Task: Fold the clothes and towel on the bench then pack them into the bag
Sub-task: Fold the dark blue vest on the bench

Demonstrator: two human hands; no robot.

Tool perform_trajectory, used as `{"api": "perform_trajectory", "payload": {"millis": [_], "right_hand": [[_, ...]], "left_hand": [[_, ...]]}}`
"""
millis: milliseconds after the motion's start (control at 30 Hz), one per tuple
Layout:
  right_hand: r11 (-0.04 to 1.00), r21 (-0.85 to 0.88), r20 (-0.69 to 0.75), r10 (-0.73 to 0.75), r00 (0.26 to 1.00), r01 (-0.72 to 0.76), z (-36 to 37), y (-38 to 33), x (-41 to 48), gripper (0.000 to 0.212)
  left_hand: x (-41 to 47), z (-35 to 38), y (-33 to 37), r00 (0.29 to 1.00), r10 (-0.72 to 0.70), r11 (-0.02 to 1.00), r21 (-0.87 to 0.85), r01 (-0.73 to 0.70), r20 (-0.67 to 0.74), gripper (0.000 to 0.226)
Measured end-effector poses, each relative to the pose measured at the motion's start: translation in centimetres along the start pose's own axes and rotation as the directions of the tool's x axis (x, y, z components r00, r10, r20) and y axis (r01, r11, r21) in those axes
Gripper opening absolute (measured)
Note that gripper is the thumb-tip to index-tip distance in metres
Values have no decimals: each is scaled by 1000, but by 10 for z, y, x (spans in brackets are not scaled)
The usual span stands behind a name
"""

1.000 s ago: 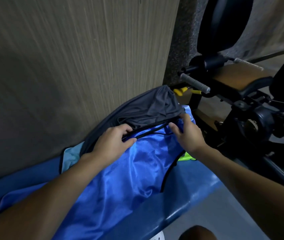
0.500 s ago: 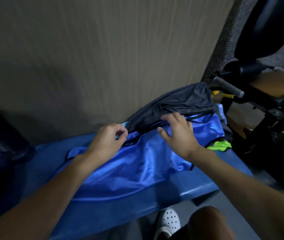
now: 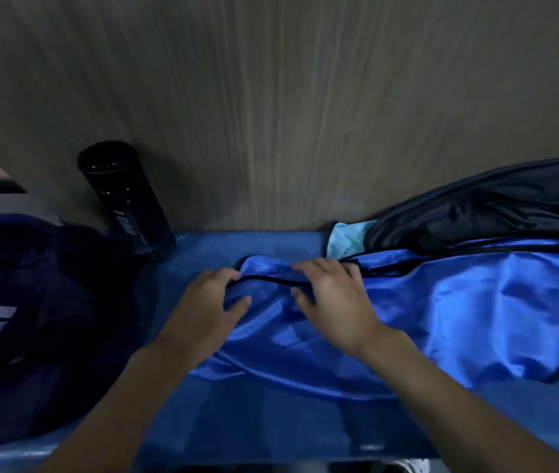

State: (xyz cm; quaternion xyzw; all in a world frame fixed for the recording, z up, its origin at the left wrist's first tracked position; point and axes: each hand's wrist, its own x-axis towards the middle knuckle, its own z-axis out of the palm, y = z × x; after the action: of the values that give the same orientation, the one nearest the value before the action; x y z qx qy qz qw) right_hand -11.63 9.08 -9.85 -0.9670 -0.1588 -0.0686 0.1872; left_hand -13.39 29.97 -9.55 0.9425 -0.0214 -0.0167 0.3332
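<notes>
Left hand and right hand pinched, fingers curled, left end of shiny blue satin garment. Length ran rightward.

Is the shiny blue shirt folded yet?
Not folded. The blue shirt lies spread and rumpled along the bench, while the left hand and right hand pinch its black-trimmed edge.

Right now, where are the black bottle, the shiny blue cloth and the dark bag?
black bottle (image 3: 125, 199): head view, middle of its side.
shiny blue cloth (image 3: 476, 302): head view, its bright creased middle.
dark bag (image 3: 49, 285): head view, its crumpled front.
</notes>
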Motion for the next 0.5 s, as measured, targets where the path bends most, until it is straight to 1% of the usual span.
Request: {"api": "perform_trajectory", "payload": {"millis": [67,133,267,333,367,433,500], "right_hand": [[993,-118,-3,-23,1000,23,7,-5,12,37],[983,-183,-4,-34,999,33,9,-8,23,35],[974,-209,41,-82,996,88,12,-8,26,16],[976,-194,57,-84,995,94,14,-6,21,11],[978,-191,61,-78,995,89,16,-4,18,11],[973,-218,62,-69,996,81,20,0,15,22],[970,-226,45,-83,996,91,23,0,12,25]], "left_hand": [[8,1,-3,998,-42,999,-9,42,37,40],[14,2,-5,997,-73,997,-11,73,34,40],[20,1,-9,995,-103,992,69,101,18,33],[20,-1,-12,995,-98,994,58,97,16,31],[21,-2,-13,996,-92,994,54,91,20,30],[19,-3,-15,994,-94,994,59,92,48,29],[16,-5,-16,992,-101,994,55,98,72,38]]}}
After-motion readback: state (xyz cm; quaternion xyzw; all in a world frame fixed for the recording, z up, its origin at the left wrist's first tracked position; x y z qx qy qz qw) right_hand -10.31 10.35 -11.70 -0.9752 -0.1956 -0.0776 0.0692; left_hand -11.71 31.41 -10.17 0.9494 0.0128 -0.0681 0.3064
